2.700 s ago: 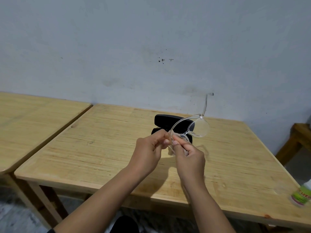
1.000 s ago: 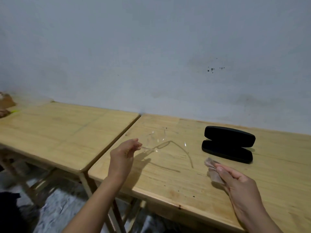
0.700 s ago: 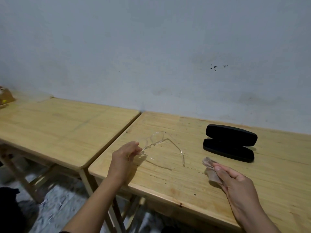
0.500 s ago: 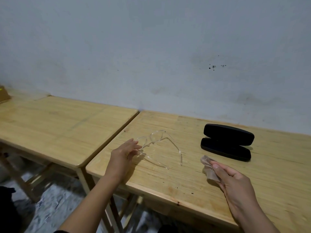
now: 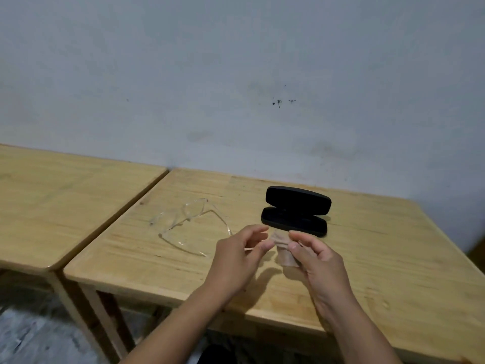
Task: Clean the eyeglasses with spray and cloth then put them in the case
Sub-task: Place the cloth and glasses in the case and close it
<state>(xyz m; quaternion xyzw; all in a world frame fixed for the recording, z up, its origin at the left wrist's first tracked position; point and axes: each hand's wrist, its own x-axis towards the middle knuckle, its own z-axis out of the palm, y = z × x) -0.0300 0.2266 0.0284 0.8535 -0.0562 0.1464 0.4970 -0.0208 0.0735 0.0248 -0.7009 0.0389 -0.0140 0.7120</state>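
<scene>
Holding a small beige cloth [image 5: 284, 252] pinched in the right hand [image 5: 319, 261], with the left hand [image 5: 240, 254] loosely curled and empty just beside it. Two wooden tables against a grey wall; on the right table [image 5: 393, 271], one clear-framed eyeglasses [image 5: 187, 223] lies unfolded near the left edge, one black case [image 5: 296, 210] sits open mid-table.

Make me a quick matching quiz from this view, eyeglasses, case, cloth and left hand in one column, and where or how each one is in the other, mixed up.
Things:
1. eyeglasses
2. case
3. cloth
4. left hand

States:
A. pinched in the right hand
B. lying on the table, temples unfolded
C. holds nothing, fingers reaching toward the cloth
D. black, lid open

Pairs: 1-B, 2-D, 3-A, 4-C
</scene>
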